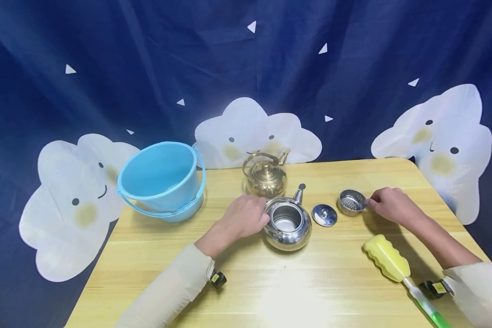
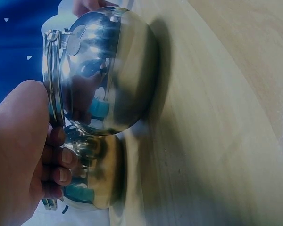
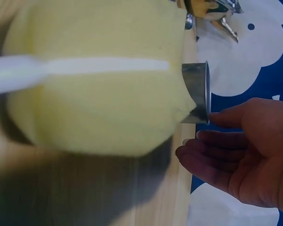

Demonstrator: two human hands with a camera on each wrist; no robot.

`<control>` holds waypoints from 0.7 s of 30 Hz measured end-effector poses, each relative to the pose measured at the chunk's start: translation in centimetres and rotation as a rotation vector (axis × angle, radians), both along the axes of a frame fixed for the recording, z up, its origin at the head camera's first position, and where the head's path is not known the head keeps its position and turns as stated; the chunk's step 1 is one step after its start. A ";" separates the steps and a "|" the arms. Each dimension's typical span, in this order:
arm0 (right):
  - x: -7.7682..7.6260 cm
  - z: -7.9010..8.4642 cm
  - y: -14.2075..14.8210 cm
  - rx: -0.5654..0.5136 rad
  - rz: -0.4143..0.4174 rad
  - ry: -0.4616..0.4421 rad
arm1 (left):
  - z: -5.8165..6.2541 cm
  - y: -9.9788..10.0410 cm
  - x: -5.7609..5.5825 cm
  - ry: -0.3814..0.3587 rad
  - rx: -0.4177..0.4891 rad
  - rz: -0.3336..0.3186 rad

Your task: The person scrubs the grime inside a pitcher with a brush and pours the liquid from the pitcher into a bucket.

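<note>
My left hand [image 1: 249, 215] grips the handle of a silver kettle [image 1: 289, 230], its fingers curled about it. The kettle stands lidless on the table, its spout pointing away. In the left wrist view the kettle's round side [image 2: 127, 66] shows beside the hand. My right hand [image 1: 393, 205] is at the right edge of a small metal strainer [image 1: 351, 203] with a perforated bottom. The right wrist view has the thumb at the rim of the strainer [image 3: 198, 92], the other fingers relaxed and apart from it. Between kettle and strainer lies a round knobbed lid [image 1: 324, 215].
Behind the silver kettle stands a gold kettle [image 1: 266, 178]. A blue bucket [image 1: 164, 177] with its handle hanging down is at the left. A yellow sponge brush [image 1: 387, 257] with a white and green handle lies under the right forearm. A blue cloud-patterned curtain [image 1: 229, 54] hangs behind the table.
</note>
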State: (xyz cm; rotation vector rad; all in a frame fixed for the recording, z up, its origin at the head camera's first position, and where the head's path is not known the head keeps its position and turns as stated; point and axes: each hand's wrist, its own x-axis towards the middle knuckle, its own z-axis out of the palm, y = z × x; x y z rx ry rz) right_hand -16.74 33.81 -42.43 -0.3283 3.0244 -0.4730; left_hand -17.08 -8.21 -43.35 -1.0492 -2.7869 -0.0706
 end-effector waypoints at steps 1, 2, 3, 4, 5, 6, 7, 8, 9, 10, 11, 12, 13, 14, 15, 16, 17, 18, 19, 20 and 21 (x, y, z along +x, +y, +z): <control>0.2 0.1 0.1 0.003 0.002 -0.002 | 0.0 0.0 0.0 0.001 0.000 0.000; 0.4 0.2 0.2 0.005 0.006 -0.003 | 0.0 0.0 0.0 0.001 -0.003 0.001; 0.7 0.3 0.3 0.010 0.012 -0.010 | 0.0 0.0 0.0 0.002 -0.003 0.002; 1.0 0.4 0.4 0.013 0.017 -0.019 | 0.0 0.0 0.0 0.001 -0.002 0.002; 1.3 0.6 0.5 0.017 0.022 -0.024 | 0.0 0.0 0.0 0.002 -0.003 0.001; 1.6 0.7 0.6 0.021 0.029 -0.032 | 0.0 0.0 0.0 0.003 -0.003 0.001; 1.9 0.8 0.8 0.025 0.037 -0.036 | 0.0 0.0 -0.1 0.002 -0.002 0.000; 2.3 0.9 0.9 0.028 0.045 -0.040 | 0.0 0.0 -0.1 0.002 -0.004 0.001; 2.6 1.0 1.0 0.033 0.054 -0.043 | 0.0 0.0 -0.1 0.004 -0.004 0.001; 2.8 1.0 1.1 0.037 0.063 -0.045 | 0.0 0.0 -0.1 0.004 -0.006 0.001; 3.1 1.1 1.2 0.042 0.072 -0.047 | -0.1 0.0 -0.1 0.006 -0.007 0.000; 3.4 1.1 1.3 0.046 0.079 -0.053 | -0.1 0.0 -0.1 0.005 -0.006 0.000; 3.6 1.1 1.5 0.047 0.086 -0.064 | 0.0 0.0 -0.1 0.005 -0.003 0.000; 3.9 1.1 1.6 0.049 0.092 -0.079 | 0.0 0.0 -0.1 0.005 -0.003 -0.001; 4.1 1.1 1.8 0.050 0.099 -0.095 | 0.0 0.0 -0.1 0.005 -0.002 -0.001; 4.4 1.2 2.0 0.048 0.105 -0.115 | 0.0 0.0 -0.1 0.002 -0.003 -0.001; 4.6 1.2 2.2 0.047 0.110 -0.139 | 0.0 0.0 -0.1 0.000 -0.001 -0.002; 4.9 1.1 2.3 0.046 0.119 -0.165 | 0.0 0.0 -0.1 -0.002 -0.001 -0.002; 5.1 1.1 2.5 0.042 0.128 -0.189 | 0.0 0.0 -0.1 -0.004 0.000 -0.002; 5.4 1.0 2.6 0.041 0.137 -0.204 | 0.0 0.0 -0.1 -0.007 -0.005 -0.001; 5.6 0.9 2.7 0.036 0.147 -0.219 | 0.0 0.0 -0.1 -0.009 -0.006 0.000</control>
